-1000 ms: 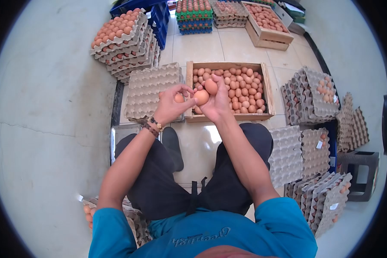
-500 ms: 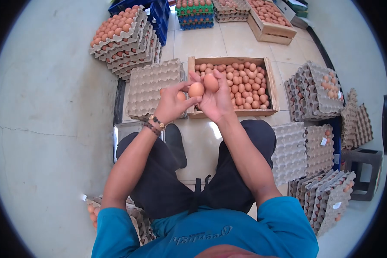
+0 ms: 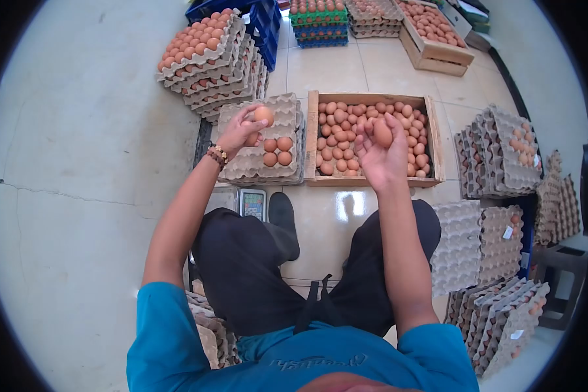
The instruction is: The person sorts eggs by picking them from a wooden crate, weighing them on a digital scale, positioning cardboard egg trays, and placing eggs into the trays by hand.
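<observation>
My left hand is above a stack of grey egg trays, closed on a brown egg at its fingertips, with another egg lower in the palm. Several eggs sit in the top tray's cups just right of this hand. Over the wooden crate of eggs, my right hand has its palm up and its fingers curled round one brown egg.
A tall stack of filled trays stands beside a blue crate. Another wooden crate is at the back. More tray stacks line the right side, near a grey stool. A scale lies by my foot.
My hands have moved apart. The left, now with two eggs, went left over the trays; the right stays over the crate with one egg. Several eggs in the tray are now uncovered. The view has shifted.
</observation>
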A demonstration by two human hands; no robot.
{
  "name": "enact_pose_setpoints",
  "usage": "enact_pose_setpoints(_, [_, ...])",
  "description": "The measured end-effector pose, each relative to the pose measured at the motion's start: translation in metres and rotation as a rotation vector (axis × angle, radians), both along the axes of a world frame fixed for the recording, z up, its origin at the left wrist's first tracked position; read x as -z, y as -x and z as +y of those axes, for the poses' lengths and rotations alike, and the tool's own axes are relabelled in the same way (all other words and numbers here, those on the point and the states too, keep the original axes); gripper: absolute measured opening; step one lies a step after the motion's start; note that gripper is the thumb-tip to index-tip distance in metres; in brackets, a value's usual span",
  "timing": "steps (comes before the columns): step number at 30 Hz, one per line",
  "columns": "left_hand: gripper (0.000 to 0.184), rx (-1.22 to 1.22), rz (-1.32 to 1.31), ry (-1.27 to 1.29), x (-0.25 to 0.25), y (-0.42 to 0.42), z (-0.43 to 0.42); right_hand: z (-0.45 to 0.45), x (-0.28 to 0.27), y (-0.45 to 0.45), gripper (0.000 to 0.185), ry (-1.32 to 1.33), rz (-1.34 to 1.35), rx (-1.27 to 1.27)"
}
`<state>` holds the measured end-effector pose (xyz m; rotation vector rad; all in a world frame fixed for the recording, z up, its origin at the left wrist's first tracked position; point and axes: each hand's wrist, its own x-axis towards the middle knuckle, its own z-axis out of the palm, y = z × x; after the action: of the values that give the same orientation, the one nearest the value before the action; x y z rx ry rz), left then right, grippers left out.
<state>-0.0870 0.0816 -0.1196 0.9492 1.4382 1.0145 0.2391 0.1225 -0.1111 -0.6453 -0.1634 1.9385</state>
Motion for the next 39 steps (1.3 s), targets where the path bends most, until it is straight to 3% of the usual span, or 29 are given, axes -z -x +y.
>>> enact_pose_setpoints(4, [0.052, -0.052, 0.199, 0.128, 0.078, 0.041, 0.029, 0.005, 0.001, -0.005, 0.024, 0.016, -0.069, 0.056])
enact_pose_setpoints(8, [0.047, -0.053, 0.557, -0.004, 0.134, 0.059, 0.047, 0.003, -0.005, -0.007, 0.023, -0.028, -0.108, 0.102])
enact_pose_setpoints(11, [0.046, -0.028, 0.693, 0.011, 0.161, 0.063, 0.057, 0.004, -0.007, -0.007, 0.021, -0.045, -0.133, 0.121])
enact_pose_setpoints(14, [0.045, -0.03, 0.92, -0.152, 0.176, 0.061, 0.062, 0.003, -0.01, -0.01, 0.02, -0.054, -0.147, 0.136])
enact_pose_setpoints(20, [0.035, -0.04, 0.924, 0.101, 0.144, 0.046, 0.064, 0.004, -0.012, -0.014, 0.019, -0.057, -0.127, 0.133])
enact_pose_setpoints(22, [0.032, -0.206, 0.789, 0.039, 0.203, 0.081, 0.089, 0.005, -0.011, -0.015, 0.019, -0.059, -0.129, 0.133])
enact_pose_setpoints(24, [0.025, -0.344, 0.498, 0.131, 0.167, 0.061, 0.091, 0.004, -0.01, -0.015, 0.02, -0.065, -0.129, 0.128])
enact_pose_setpoints(27, [0.021, -0.342, 0.079, 0.099, 0.158, 0.053, 0.094, 0.003, -0.01, -0.015, 0.021, -0.034, -0.149, 0.121])
enact_pose_setpoints(30, [0.023, -0.158, 0.361, -0.103, 0.195, 0.054, 0.098, 0.002, -0.012, -0.014, 0.021, -0.022, -0.171, 0.134])
enact_pose_setpoints(33, [0.031, -0.148, 0.394, -0.17, 0.151, 0.01, 0.084, 0.003, -0.011, -0.015, 0.021, -0.022, -0.157, 0.141])
enact_pose_setpoints(36, [0.034, -0.076, 0.789, -0.261, 0.152, 0.002, 0.079, 0.003, -0.01, -0.015, 0.02, -0.025, -0.16, 0.151])
enact_pose_setpoints(39, [0.029, -0.132, 0.893, -0.295, 0.166, 0.001, 0.077, 0.003, -0.011, -0.015, 0.021, -0.027, -0.171, 0.16])
